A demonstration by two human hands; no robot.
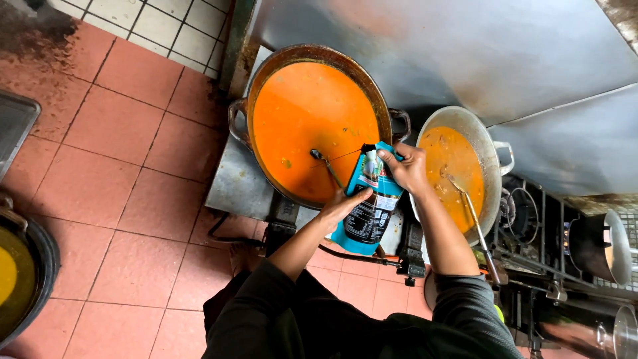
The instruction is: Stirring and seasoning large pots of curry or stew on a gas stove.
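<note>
Red-tiled floor below, we clasp a blue pouch (369, 203) with both hands, left (342, 207) and right (405, 167), tipping it seemingly to pour into the orange pot (312, 113).

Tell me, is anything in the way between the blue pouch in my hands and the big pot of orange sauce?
Nothing visible. The blue pouch, held by the left hand and right hand, is tipped with its top corner over the big pot's uncovered orange sauce. A ladle rests in the sauce beside that corner, not under it.
</note>
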